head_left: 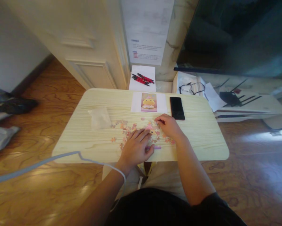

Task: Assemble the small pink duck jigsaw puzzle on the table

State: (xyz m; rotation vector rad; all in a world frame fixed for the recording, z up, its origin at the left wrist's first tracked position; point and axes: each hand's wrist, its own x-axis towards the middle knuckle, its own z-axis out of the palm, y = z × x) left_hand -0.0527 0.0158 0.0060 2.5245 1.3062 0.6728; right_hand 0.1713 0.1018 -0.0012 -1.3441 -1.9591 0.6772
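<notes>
Pastel cardboard puzzle pieces [129, 128] scattered mid-tabletop on pale wooden folding table [202, 138], below printed reference picture of yellow cartoon figure [149, 102]. Left hand [136, 148] flat, fingers spread, pressing on pieces, gripping nothing. Right hand [168, 125] curled, fingertips on pieces; cannot tell if pinching one. Black smartphone [177, 108] just beside right hand. Clear plastic bag [99, 118] lies left.

Loose puzzle pieces [128, 127], pink, orange and pale, lie flat and scattered on the tabletop. At their three o'clock side sits a joined pink cluster [151, 128]. A single stray piece [113, 139] lies apart toward eight o'clock.
</notes>
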